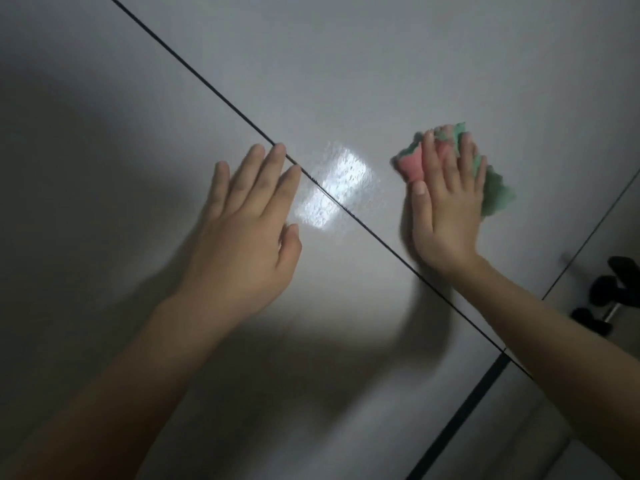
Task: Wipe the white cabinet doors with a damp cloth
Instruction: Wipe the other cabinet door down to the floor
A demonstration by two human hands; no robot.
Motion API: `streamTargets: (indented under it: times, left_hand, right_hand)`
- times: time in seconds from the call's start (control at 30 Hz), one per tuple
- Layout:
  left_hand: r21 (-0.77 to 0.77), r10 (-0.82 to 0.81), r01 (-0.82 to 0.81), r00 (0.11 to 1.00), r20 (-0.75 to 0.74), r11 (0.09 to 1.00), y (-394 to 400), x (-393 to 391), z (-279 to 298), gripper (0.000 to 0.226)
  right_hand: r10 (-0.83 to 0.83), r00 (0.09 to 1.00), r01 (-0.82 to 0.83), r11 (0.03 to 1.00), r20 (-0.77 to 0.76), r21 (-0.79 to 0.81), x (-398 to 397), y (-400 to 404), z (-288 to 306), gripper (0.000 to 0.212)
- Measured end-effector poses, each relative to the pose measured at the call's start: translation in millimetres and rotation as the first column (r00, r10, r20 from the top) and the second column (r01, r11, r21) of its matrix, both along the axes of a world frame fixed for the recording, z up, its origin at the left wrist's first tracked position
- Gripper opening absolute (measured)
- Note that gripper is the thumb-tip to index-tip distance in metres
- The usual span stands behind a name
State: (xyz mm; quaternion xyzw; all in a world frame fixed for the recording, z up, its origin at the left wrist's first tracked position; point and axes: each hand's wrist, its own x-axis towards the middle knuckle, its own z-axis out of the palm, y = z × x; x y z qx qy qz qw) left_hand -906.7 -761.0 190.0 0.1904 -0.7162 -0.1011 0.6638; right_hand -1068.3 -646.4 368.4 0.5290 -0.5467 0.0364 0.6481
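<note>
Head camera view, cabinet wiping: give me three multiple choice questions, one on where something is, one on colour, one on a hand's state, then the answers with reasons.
1. Where is the cloth?
A. Under the right hand, on the door right of the dark seam
B. Under the left hand, on the door left of the dark seam
C. Hanging from the black handle

2. What colours is the cloth?
A. Blue and white
B. Pink and green
C. Plain yellow

3. How is the left hand?
A. Curled round the cloth
B. Clenched in a fist
C. Fingers straight, laid flat on the door, holding nothing

Answers:
1. A, the cloth sticks out around the right hand's fingers, right of the seam.
2. B, a pink part shows by the thumb and green at the outer edge.
3. C, its fingers lie spread and straight, with fingertips at the seam.
</note>
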Motion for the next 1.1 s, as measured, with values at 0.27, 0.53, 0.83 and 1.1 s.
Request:
streamTargets:
  times: [0.27,0.53,0.83,1.1]
  left_hand:
    - [-0.044,0.049,-0.049,0.999,0.013,0.998,3,-14,4,0.064]
    - [-0.082,0.024,-0.020,0.999,0.043,0.996,23,-30,3,0.065]
    - [-0.146,-0.020,0.030,0.997,0.072,0.989,43,-54,-5,0.063]
    - [-0.136,0.030,-0.018,0.996,0.088,0.991,50,-63,-5,0.069]
  right_hand:
    - [0.051,0.963,0.101,0.839,-0.263,0.535,-31,55,-168,0.046]
    - [-0.009,0.986,0.025,0.995,0.166,-0.097,-42,51,-12,0.055]
    - [-0.038,0.987,0.097,0.915,-0.154,0.392,-81,96,-196,0.046]
    - [-0.006,0.966,0.063,0.975,0.258,-0.214,-106,107,-76,0.054]
